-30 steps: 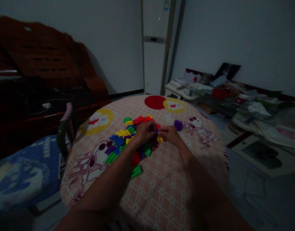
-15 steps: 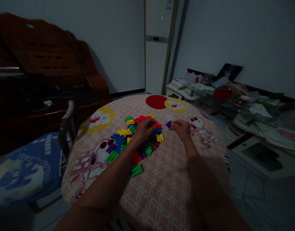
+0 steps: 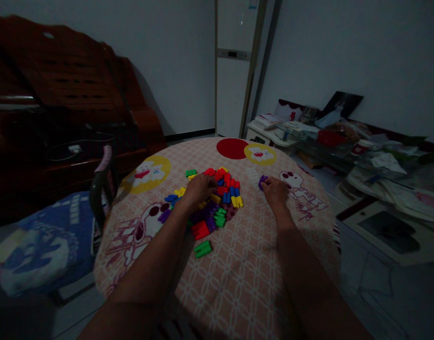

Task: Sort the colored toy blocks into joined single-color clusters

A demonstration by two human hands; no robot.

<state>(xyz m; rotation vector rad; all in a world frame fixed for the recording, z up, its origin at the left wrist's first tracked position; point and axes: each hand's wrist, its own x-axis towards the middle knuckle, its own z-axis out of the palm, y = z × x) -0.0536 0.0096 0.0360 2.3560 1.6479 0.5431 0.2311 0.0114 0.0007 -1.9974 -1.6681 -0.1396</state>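
Note:
My right hand pinches a purple toy building block at the right side of the table, beside a pale white block lying on the cloth. Over the pile of coloured blocks is my left hand, its fingers curled down among the pieces. Whatever its fingertips hold is hidden. Red, blue, yellow, green and purple blocks lie loose around it. One green block lies apart, nearer to me, below a red block.
A patterned cloth covers the round table. At the left stand a chair with a blue towel and a wooden bench. A cluttered glass-topped cabinet runs along the right wall. A tall white appliance stands behind.
My right hand has moved right with the purple block, away from the white piece. My left hand has shifted left over the pile, uncovering red and blue blocks.

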